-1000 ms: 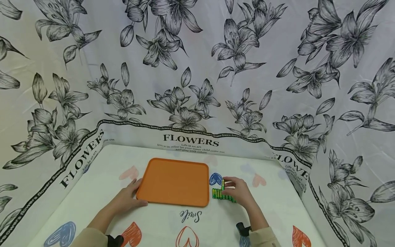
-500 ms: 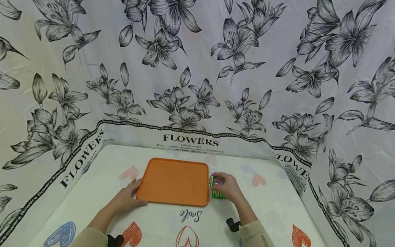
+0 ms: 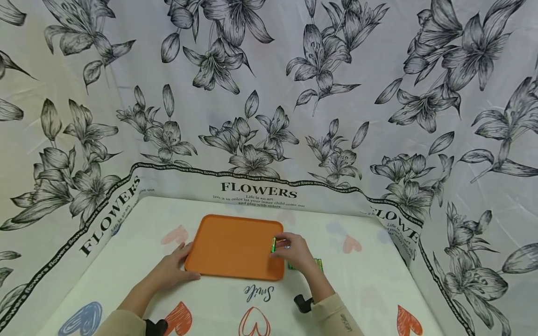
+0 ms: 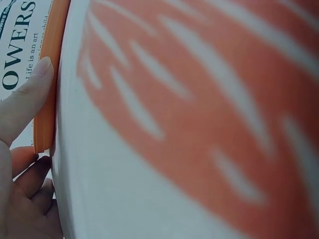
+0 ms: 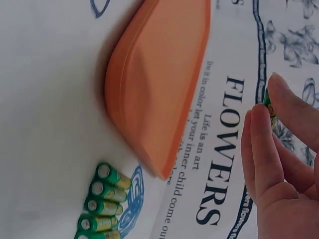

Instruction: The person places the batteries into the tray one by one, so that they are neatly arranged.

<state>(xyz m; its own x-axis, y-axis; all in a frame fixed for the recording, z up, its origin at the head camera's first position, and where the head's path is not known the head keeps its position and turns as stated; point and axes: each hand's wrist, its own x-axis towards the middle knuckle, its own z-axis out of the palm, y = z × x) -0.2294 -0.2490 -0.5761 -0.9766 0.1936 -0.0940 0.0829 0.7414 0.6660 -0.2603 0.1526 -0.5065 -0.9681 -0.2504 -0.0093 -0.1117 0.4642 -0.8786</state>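
An orange tray (image 3: pixel 233 247) lies flat on the table. My left hand (image 3: pixel 170 269) holds its near-left corner, the thumb along the front wall and the fingers at the left side; the left wrist view shows the thumb (image 4: pixel 37 84) against the tray's wall. Over the tray's right edge, my right hand (image 3: pixel 295 252) pinches a green and yellow battery (image 3: pixel 273 244) upright between thumb and fingertips. In the right wrist view that battery (image 5: pixel 269 108) is mostly hidden by the fingers. Several like batteries (image 5: pixel 102 205) lie side by side right of the tray, partly covered by my right hand in the head view.
A white tablecloth (image 3: pixel 218 310) with printed hearts and words covers the table. A flower-printed curtain (image 3: pixel 269 140) hangs around the table's back and sides. A black strap piece (image 3: pixel 302 303) sits at the right wrist, another (image 3: pixel 156 327) at the left.
My right hand has carried the battery leftward from above the row to over the tray's right edge. The left hand and tray have stayed put.
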